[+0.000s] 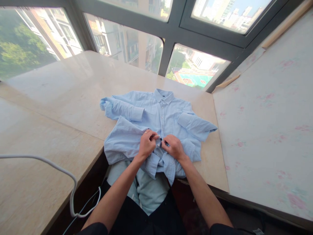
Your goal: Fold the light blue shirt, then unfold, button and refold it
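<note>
A light blue button-up shirt [149, 107] lies front side up on the stone ledge, collar toward the window and hem hanging over the near edge. Its sleeves are folded across at both sides. My left hand [148, 143] is closed in a pinch on the left front edge of the shirt, partway down the button line. Close beside it, my right hand [173, 146] pinches the other front edge. Between the fingertips the two edges meet around a small dark gap, with a pale button just below. Above the hands the front is joined at the buttons; below, the flaps hang apart.
The pale stone ledge [61, 94] runs along grey-framed windows [168, 36]. A flowered wall [264, 124] rises close on the right. A white cable [56, 166] loops over the ledge's front edge at left. My legs in pale trousers [151, 192] are under the hem.
</note>
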Demonstrator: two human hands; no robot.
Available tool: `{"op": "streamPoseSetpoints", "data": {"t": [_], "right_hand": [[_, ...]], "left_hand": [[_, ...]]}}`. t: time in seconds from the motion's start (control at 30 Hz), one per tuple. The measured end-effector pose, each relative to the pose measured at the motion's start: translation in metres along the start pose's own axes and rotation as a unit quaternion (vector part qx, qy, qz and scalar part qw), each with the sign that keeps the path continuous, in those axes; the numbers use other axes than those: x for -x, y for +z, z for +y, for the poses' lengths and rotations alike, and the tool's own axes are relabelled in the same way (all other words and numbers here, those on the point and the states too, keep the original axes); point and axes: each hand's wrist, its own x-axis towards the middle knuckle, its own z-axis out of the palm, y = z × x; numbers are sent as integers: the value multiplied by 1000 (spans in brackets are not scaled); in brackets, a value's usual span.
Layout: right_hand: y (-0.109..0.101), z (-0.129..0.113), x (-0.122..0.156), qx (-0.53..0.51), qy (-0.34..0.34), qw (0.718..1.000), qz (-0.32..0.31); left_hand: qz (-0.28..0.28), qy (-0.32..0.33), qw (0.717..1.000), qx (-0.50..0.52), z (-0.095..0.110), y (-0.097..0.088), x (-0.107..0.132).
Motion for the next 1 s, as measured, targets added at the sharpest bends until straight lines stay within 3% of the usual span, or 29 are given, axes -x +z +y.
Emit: {"op": "streamPoseSetpoints", "data": {"t": [0.1,0.23,0.37,0.63,0.77,0.93,1.0], "right_hand": [[-4,1,3,-92,71,991,59],[-10,5,6,-211,210,943,147],[-15,7,6,-270,275,909,156],[-19,5,4,-320,218,921,47],[-19,7,4,-353,188,916,34],[-19,8,5,-372,188,909,30],[-19,9,5,-371,197,907,27]], "left_hand": [[18,-29,999,27,1,-2,0],[26,-78,994,72,1,-3,2],[18,-80,992,93,1,-4,3],[9,-26,1000,-11,1,-3,2],[-9,24,990,-139,2,3,6],[36,82,969,-232,15,8,2],[11,107,961,-254,20,9,-8]]}}
